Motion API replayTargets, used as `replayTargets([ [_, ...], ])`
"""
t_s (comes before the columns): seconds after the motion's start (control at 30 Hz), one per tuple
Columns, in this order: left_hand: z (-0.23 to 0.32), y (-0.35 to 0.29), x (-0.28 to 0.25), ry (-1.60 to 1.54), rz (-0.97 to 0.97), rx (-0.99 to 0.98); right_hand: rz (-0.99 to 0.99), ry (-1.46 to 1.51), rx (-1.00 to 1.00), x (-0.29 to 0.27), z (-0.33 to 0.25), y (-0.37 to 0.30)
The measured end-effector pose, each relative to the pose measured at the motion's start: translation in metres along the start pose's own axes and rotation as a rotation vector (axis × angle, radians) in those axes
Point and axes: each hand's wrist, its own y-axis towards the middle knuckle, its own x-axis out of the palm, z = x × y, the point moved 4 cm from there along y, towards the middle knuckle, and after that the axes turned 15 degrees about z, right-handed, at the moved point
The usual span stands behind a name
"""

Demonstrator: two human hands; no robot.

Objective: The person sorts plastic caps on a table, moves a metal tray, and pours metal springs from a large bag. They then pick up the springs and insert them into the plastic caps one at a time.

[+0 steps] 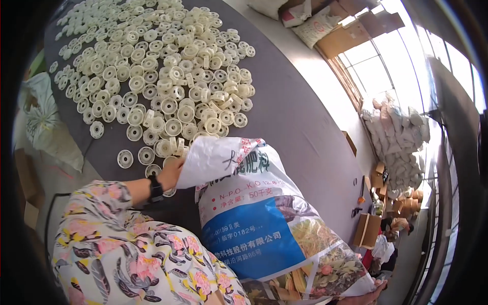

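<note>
Left hand point(172, 174) pinches the printed sack point(244, 244) by its folded white end, over the table point(310, 147); right hand point(370, 296) clutches its bottom corner. Slack grip could drop it; cream wheels point(168, 105), heaped right alongside, block the way, might scatter if bumped. Tied sack point(51, 133) left, piled sacks point(396, 140) far right.

A wide fisheye camera, worn on the head, is looking down from close above the sack point(264, 218), is facing the table point(300, 112) beyond it and is also catching the windows point(371, 68) well off to the sack's right.
</note>
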Motion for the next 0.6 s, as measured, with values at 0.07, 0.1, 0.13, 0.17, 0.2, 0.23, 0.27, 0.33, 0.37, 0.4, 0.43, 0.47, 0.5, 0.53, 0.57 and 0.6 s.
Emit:
replayTargets([
  [0.07,-0.018,-0.036,0.0,0.07,-0.274,-0.329,-0.012,0.006,-0.047,0.016,-0.014,0.011],
  [0.1,-0.022,-0.054,0.01,-0.03,-0.436,-0.637,-0.017,0.012,-0.072,0.025,-0.022,0.016],
  [0.13,-0.026,-0.065,0.023,-0.107,-0.433,-0.708,-0.022,0.017,-0.096,0.034,-0.033,0.021],
  [0.17,-0.033,-0.075,0.039,-0.186,-0.434,-0.776,-0.023,0.019,-0.123,0.041,-0.046,0.025],
  [0.2,-0.039,-0.081,0.047,-0.193,-0.432,-0.777,-0.022,0.017,-0.152,0.045,-0.062,0.028],
  [0.23,-0.05,-0.095,0.054,-0.257,-0.427,-1.026,-0.023,0.013,-0.181,0.048,-0.075,0.032],
  [0.27,-0.062,-0.112,0.065,-0.321,-0.423,-1.273,-0.022,0.006,-0.212,0.049,-0.089,0.035],
  [0.33,-0.16,-0.124,0.115,-0.373,-0.498,-0.979,-0.029,0.01,-0.274,0.057,-0.126,0.037],
  [0.37,-0.206,-0.148,0.142,-0.4,-0.558,-0.681,-0.035,0.013,-0.3,0.066,-0.143,0.04],
  [0.4,-0.201,-0.148,0.15,-0.413,-0.578,-0.681,-0.024,-0.007,-0.34,0.066,-0.158,0.043],
  [0.43,-0.177,-0.145,0.174,-0.495,-0.64,-0.695,0.006,-0.034,-0.38,0.059,-0.179,0.046],
  [0.47,-0.155,-0.15,0.19,-0.576,-0.702,-0.712,0.034,-0.063,-0.419,0.048,-0.202,0.045],
  [0.5,-0.135,-0.166,0.201,-0.661,-0.74,-0.742,0.037,-0.071,-0.434,0.047,-0.223,0.044],
  [0.53,-0.112,-0.166,0.206,-0.744,-0.759,-0.772,-0.022,-0.05,-0.348,0.057,-0.24,0.041],
  [0.57,-0.088,-0.16,0.211,-0.833,-0.777,-0.799,-0.082,-0.028,-0.266,0.065,-0.25,0.039],
  [0.6,-0.065,-0.159,0.213,-0.912,-0.805,-0.835,-0.16,0.095,-0.291,0.064,-0.255,0.044],
])
